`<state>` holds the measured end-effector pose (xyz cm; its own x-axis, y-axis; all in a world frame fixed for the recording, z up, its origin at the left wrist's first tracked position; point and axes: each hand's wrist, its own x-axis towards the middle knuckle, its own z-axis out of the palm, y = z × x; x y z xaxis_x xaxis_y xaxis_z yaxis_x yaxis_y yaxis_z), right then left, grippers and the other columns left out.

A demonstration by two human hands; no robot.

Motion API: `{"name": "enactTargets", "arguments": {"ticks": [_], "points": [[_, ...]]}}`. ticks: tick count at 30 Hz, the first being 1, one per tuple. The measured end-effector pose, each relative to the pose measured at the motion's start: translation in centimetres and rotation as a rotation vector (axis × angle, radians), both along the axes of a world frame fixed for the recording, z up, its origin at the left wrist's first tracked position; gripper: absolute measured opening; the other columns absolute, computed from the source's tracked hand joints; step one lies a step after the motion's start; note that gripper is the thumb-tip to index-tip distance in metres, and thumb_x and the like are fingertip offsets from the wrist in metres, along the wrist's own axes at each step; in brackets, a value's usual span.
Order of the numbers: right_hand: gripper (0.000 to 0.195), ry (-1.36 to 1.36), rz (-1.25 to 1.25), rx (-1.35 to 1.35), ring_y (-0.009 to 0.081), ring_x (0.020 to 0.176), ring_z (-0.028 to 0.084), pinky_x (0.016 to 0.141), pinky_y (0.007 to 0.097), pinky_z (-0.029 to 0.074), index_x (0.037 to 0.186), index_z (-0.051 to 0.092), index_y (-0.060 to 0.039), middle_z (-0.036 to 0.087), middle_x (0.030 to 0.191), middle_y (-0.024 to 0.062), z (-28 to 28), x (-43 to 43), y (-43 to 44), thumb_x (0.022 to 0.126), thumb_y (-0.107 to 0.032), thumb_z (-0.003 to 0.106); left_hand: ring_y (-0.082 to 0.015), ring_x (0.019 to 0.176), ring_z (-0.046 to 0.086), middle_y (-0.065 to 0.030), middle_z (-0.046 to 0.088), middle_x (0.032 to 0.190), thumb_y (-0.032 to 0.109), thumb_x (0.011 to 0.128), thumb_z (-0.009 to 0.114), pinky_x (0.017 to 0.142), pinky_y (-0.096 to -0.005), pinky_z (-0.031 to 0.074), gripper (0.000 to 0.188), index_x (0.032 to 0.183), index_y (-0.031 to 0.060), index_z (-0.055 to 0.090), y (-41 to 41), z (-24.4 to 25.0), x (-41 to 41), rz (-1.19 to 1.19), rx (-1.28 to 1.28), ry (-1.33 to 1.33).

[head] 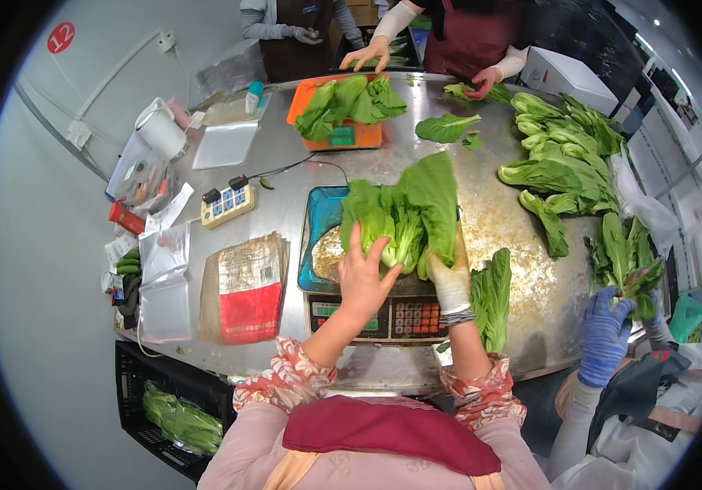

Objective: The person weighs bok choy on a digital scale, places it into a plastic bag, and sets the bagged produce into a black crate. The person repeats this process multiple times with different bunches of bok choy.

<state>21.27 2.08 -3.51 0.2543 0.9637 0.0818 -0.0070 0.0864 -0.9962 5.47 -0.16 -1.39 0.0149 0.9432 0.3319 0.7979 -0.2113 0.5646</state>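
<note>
My left hand, bare, has its fingers spread against the near side of leafy green heads on the blue pan of a digital scale. My right hand, in a whitish glove, grips a leafy green head by its base, its broad leaves pointing away from me. Part of the pan is hidden under the greens. The scale's keypad and display lie below my wrists. Just right of my right wrist, another leafy green rests on the metal table.
An orange scale bearing greens stands opposite, under a co-worker's hand. Many green heads are piled at right. A co-worker's blue-gloved hand holds greens. Left are a power strip, plastic bags and a crate.
</note>
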Motion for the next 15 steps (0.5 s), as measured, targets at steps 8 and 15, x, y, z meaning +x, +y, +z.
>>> {"name": "enactTargets", "arguments": {"ticks": [8, 15], "points": [[0.110, -0.771, 0.069, -0.060, 0.0385, 0.115, 0.046, 0.095, 0.0373, 0.041, 0.144, 0.000, -0.0081, 0.038, 0.131, 0.0266, 3.0, -0.9, 0.2, 0.063, -0.006, 0.075, -0.0390, 0.112, 0.047, -0.0229, 0.033, 0.136, 0.021, 0.082, 0.055, 0.099, -0.0379, 0.033, 0.037, 0.117, 0.0089, 0.056, 1.0, 2.4, -3.1, -0.065, -0.242, -0.168], [0.077, 0.167, -0.059, 0.009, 0.0255, 0.097, 0.060, 0.088, 0.0322, 0.049, 0.134, 0.022, 0.0032, 0.058, 0.110, 0.0169, -2.5, 3.1, 1.2, 0.072, 0.001, 0.067, -0.0286, 0.123, 0.038, -0.0203, 0.030, 0.138, 0.009, 0.085, 0.052, 0.099, -0.0368, 0.035, 0.042, 0.127, 0.0066, 0.048, 0.4, 0.8, -3.7, 0.091, 0.058, -0.669]]}}
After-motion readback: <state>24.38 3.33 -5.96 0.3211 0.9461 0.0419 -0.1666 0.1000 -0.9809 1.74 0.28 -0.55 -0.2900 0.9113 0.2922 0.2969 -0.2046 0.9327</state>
